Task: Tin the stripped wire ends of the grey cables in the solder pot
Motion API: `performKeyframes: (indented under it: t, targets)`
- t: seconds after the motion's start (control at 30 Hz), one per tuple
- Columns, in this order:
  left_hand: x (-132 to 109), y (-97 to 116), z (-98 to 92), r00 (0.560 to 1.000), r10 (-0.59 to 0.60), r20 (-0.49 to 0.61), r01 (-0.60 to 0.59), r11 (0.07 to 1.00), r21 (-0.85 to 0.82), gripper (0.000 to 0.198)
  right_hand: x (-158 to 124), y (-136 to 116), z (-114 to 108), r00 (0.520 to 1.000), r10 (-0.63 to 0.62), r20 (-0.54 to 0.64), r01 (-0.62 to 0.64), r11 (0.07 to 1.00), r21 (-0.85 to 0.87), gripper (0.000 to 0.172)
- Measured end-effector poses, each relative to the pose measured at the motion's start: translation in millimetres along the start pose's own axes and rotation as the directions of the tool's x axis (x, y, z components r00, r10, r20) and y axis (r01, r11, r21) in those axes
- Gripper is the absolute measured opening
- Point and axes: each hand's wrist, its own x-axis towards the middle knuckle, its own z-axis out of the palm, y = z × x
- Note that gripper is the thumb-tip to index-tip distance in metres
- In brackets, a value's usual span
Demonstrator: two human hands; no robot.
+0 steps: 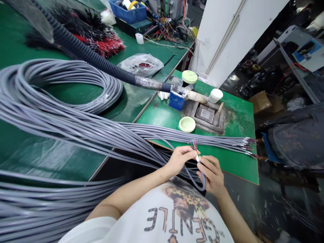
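Note:
Close to my body, both hands are on the end of one grey multi-core cable [203, 182]. My left hand [181, 158] pinches the thin coloured wires [194, 144] that fan out of the cable's stripped end. Just below, the fingers of my right hand [211, 172] close around the grey sheath near a white band [197, 158]. From there the cable bends down in a loop under my hands. Beyond them, a bundle of grey cables [215, 139] lies across the green board, their stripped ends at its right side.
A large grey cable coil [108, 91] covers the left table. On the green board [238, 118] sit a solder pot [207, 114], a pale green lid [187, 124], a white jar [215, 96] and a blue box [176, 100]. A corrugated hose [101, 64] hangs overhead.

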Motion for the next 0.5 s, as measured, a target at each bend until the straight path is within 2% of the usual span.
performKeyframes:
  t: [0.1,0.23,0.3,0.37,0.43,0.47,0.5]
  targets:
    - [2.6,-0.6,-0.4,1.0,-0.023,0.012,0.023,0.998,-0.05,0.02,0.9,-2.1,1.9,1.0,0.003,0.013,-0.003,1.0,0.004,0.049]
    - [7.5,-7.3,3.9,0.995,-0.065,0.073,0.07,0.995,-0.069,0.033,-6.1,-13.2,10.5,0.999,0.001,0.033,-0.002,1.0,0.019,0.038]
    - [9.6,-11.4,9.7,0.983,-0.112,0.143,0.108,0.993,0.041,0.036,-19.2,-18.5,11.2,0.999,0.032,0.022,-0.032,0.999,0.007,0.031]
    - [11.4,-13.4,15.9,0.957,-0.16,0.243,0.104,0.968,0.228,0.037,-42.9,-21.1,3.6,0.992,0.115,-0.051,-0.118,0.991,-0.066,0.025]
    - [14.7,-12.4,19.7,0.937,-0.12,0.327,-0.041,0.895,0.445,0.037,-76.7,-21.4,-12.5,0.952,0.258,-0.163,-0.288,0.936,-0.203,0.019]
    - [17.5,-11.2,20.2,0.927,-0.057,0.37,-0.167,0.822,0.545,0.035,-95.7,-21.5,-22.3,0.91,0.346,-0.228,-0.402,0.87,-0.287,0.017]
    - [21.4,-10.0,20.0,0.908,0.02,0.419,-0.306,0.716,0.628,0.032,-114.4,-21.8,-32.1,0.854,0.467,-0.231,-0.521,0.771,-0.366,0.016]
